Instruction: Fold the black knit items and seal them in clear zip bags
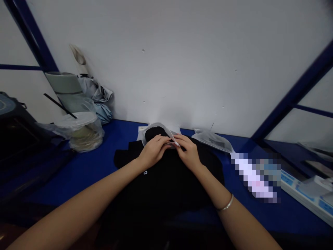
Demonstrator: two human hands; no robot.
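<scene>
Both my hands are at the mouth of a frosted plastic zip bag (pixel 166 129), near the middle of the table. Inside the bag's opening shows a piece of black cloth (pixel 155 131). My left hand (pixel 154 151) pinches the bag's near edge between thumb and fingers. Beside it, my right hand (pixel 189 152) is closed on the same edge, close to a small white zip slider (pixel 177 143). Beneath both hands lies a black garment (pixel 171 187) with a small white mark; its dark folds are hard to make out.
A lidded drink cup (pixel 78 120) with a black straw stands left, in a clear bag. Behind it are a pale green tumbler (pixel 65 83) and a folded umbrella (pixel 96 91). Another frosted bag (pixel 214 139) lies right, near a power strip (pixel 304 194). A white wall (pixel 182 62) closes the back.
</scene>
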